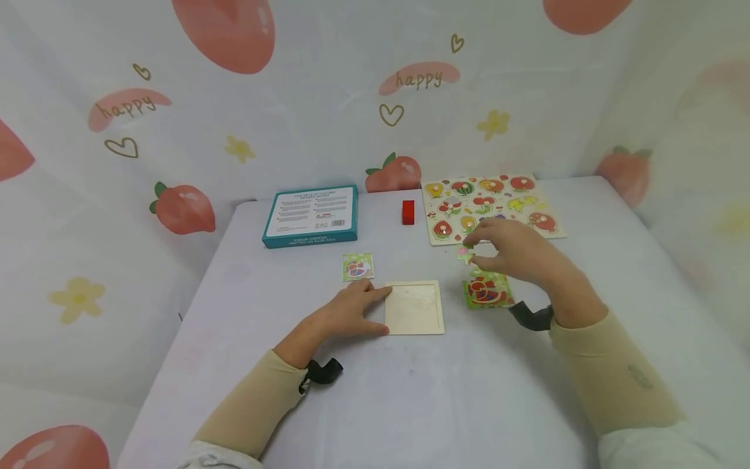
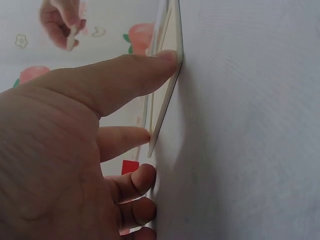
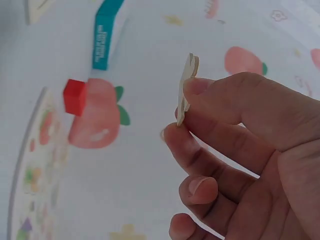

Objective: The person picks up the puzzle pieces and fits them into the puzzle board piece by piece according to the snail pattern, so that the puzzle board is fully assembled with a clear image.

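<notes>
A square wooden tray [image 1: 413,309] with a raised rim lies on the table. My left hand [image 1: 347,311] touches its left side, thumb at the near corner and index finger at the far one; the left wrist view shows both on the tray's edge [image 2: 163,95]. Raised off the table, my right hand [image 1: 518,253] pinches a small puzzle piece [image 1: 465,253] between thumb and fingers; the piece [image 3: 186,90] appears edge-on in the right wrist view. Below that hand lie several colourful puzzle pieces [image 1: 487,292], partly overlapping.
A small picture card [image 1: 357,266] lies beyond my left hand. Farther back are a teal and white box [image 1: 312,216], a red block [image 1: 408,212] and a fruit puzzle board [image 1: 436,208]. A patterned cloth hangs behind the table.
</notes>
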Tool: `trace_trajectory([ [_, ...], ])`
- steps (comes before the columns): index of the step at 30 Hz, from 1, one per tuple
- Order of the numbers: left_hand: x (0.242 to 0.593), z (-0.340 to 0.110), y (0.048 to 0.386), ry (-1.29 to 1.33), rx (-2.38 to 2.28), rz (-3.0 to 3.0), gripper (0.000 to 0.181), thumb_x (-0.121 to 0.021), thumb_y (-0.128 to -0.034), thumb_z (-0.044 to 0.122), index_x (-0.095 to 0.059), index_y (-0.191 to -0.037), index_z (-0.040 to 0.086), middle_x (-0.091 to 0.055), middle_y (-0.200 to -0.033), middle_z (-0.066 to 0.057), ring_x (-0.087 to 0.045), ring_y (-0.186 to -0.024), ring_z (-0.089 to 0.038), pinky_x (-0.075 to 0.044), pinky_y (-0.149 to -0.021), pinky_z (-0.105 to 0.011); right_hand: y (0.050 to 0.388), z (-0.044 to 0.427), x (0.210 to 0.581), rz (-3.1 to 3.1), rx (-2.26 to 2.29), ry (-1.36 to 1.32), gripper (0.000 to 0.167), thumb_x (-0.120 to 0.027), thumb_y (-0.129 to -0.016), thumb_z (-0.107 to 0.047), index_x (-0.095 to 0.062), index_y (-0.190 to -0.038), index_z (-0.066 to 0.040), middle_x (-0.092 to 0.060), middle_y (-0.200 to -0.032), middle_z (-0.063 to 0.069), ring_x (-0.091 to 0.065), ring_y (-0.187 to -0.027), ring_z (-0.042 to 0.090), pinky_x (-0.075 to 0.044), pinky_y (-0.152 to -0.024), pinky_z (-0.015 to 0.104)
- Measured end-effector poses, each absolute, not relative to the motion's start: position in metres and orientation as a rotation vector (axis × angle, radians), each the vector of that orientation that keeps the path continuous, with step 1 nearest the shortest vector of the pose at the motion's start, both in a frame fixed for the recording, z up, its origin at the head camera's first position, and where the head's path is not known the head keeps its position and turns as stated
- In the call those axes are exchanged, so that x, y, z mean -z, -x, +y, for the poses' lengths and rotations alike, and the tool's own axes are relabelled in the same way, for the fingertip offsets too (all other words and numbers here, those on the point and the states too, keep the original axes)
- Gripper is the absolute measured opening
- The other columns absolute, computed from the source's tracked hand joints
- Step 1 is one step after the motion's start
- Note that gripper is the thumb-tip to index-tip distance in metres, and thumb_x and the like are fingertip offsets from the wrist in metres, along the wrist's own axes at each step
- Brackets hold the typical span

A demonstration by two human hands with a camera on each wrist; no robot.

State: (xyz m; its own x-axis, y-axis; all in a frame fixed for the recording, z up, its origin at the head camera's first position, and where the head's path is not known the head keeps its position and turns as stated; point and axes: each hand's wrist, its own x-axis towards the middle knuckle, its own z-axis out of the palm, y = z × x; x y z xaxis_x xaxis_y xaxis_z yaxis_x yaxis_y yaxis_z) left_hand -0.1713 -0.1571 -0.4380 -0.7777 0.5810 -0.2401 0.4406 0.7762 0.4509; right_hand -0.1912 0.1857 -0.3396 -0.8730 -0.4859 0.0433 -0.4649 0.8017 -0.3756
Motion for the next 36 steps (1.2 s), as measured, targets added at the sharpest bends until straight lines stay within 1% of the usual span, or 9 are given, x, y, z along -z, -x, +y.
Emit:
trace_trajectory([
  [7, 0.437, -0.157, 0.173, -0.766, -0.522, 2.624, 0.089, -0.084, -0.0845, 0.044, -0.043, -0.157, 0.012, -0.051, -0.119, -0.005, -0.044, -0.103, -0.019, -0.041, -0.087, -0.036, 0.18, 0.172, 0.322, 2.935, 0.664, 0.806, 0.028, -0.077, -0.09, -0.017, -0.076, -0.118, -0.012, -0.066, -0.119, 0.007, -0.061, -0.11, 0.03, -0.05, -0.092, 0.05],
  [12, 0.441, -0.158, 0.174, -0.768, -0.536, 2.625, 0.089, -0.084, -0.0839, 0.047, -0.045, -0.157, 0.013, -0.049, -0.113, -0.002, -0.043, -0.098, -0.018, -0.039, -0.083, -0.035, 0.175, 0.154, 0.321, 2.898, 0.681, 0.849, 0.028, -0.077, -0.09, -0.018, -0.076, -0.118, -0.015, -0.064, -0.119, 0.004, -0.062, -0.104, 0.026, -0.053, -0.087, 0.045],
  [15, 0.442, -0.158, 0.173, -0.769, -0.541, 2.632, 0.09, -0.084, -0.0829, 0.048, -0.045, -0.156, 0.014, -0.047, -0.109, -0.001, -0.042, -0.095, -0.017, -0.038, -0.079, -0.034, 0.175, 0.142, 0.326, 2.884, 0.685, 0.907, 0.027, -0.077, -0.089, -0.017, -0.076, -0.117, -0.015, -0.064, -0.117, 0.002, -0.062, -0.099, 0.022, -0.053, -0.085, 0.041],
  [20, 0.441, -0.156, 0.173, -0.753, -0.544, 2.636, 0.09, -0.084, -0.0824, 0.049, -0.046, -0.156, 0.015, -0.046, -0.106, -0.001, -0.041, -0.093, -0.017, -0.038, -0.076, -0.033, 0.177, 0.123, 0.339, 2.867, 0.663, 1.038, 0.025, -0.077, -0.089, -0.017, -0.078, -0.113, -0.014, -0.065, -0.114, 0.001, -0.064, -0.097, 0.02, -0.053, -0.084, 0.038],
  [26, 0.441, -0.155, 0.173, -0.768, -0.539, 2.65, 0.09, -0.084, -0.0819, 0.049, -0.046, -0.156, 0.015, -0.046, -0.104, -0.001, -0.041, -0.092, -0.016, -0.038, -0.076, -0.033, 0.177, 0.103, 0.353, 2.83, 0.66, 1.019, 0.026, -0.079, -0.09, -0.02, -0.078, -0.115, -0.014, -0.065, -0.115, 0.003, -0.064, -0.098, 0.02, -0.054, -0.081, 0.034],
  [31, 0.442, -0.155, 0.174, -0.787, -0.55, 2.652, 0.091, -0.085, -0.081, 0.049, -0.047, -0.156, 0.015, -0.045, -0.101, -0.001, -0.041, -0.09, -0.016, -0.037, -0.075, -0.033, 0.18, 0.089, 0.37, 2.809, 0.622, 0.999, 0.027, -0.08, -0.09, -0.021, -0.079, -0.116, -0.013, -0.067, -0.114, 0.003, -0.066, -0.104, 0.024, -0.054, -0.085, 0.037],
  [36, 0.442, -0.154, 0.175, -0.789, -0.557, 2.653, 0.092, -0.086, -0.0801, 0.049, -0.047, -0.155, 0.014, -0.046, -0.101, 0.0, -0.041, -0.091, -0.017, -0.038, -0.075, -0.033, 0.186, 0.081, 0.388, 2.786, 0.587, 0.937, 0.028, -0.08, -0.09, -0.022, -0.079, -0.117, -0.014, -0.069, -0.114, 0.001, -0.065, -0.107, 0.022, -0.054, -0.088, 0.039],
])
